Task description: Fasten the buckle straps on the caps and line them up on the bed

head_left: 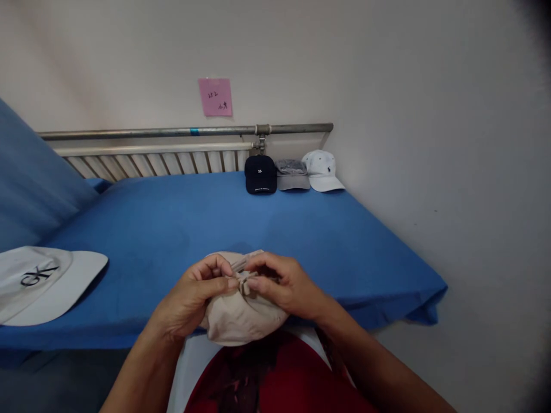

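A beige baseball cap (245, 321) lies at the near edge of the blue-covered table, close to my body, its strap and small buckle (244, 285) facing up. My left hand (200, 289) pinches the strap from the left between thumb and forefinger. From the right, my right hand (284, 284) grips the strap beside the buckle, also in a pinch. The fingers partly hide the strap ends, and the cap's brim cannot be made out.
A white cap with black letters (38, 278) lies at the left edge. Against the back stand a black cap (260, 175), a grey cap (293, 175) and a white cap (322, 171). Behind them run a metal pipe (150, 132) and a radiator (172, 162). A wall rises on the right.
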The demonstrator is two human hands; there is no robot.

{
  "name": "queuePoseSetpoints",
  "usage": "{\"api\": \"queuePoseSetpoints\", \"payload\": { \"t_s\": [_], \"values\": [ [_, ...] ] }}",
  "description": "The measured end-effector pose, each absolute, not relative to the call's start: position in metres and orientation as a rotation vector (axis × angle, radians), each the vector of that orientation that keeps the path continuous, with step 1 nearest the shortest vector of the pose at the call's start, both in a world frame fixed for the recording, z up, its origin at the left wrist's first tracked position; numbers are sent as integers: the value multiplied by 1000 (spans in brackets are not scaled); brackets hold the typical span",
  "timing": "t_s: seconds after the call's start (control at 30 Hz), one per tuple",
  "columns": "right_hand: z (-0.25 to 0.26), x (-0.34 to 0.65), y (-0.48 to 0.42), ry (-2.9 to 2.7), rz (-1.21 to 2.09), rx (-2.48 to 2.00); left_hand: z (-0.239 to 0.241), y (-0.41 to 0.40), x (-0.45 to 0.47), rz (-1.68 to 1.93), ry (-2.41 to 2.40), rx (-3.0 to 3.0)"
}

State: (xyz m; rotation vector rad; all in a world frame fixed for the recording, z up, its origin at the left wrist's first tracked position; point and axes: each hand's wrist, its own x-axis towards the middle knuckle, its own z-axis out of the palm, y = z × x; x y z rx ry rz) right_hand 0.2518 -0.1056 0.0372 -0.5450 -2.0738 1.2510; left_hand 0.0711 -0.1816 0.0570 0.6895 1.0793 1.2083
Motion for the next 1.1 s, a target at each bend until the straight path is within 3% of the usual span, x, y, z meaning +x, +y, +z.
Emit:
{"api": "queuePoseSetpoints", "payload": {
  "t_s": [0.2,0.57,1.1],
  "values": [
    [43,259,-103,-1935,1517,-544,62,-180,65,1154,1024,613],
    [49,255,-108,-2063,1085,-490,51,-162,54,660,998,792],
    [53,256,-108,-2206,922,-564,59,-166,58,904,1192,877]
  ]
}}
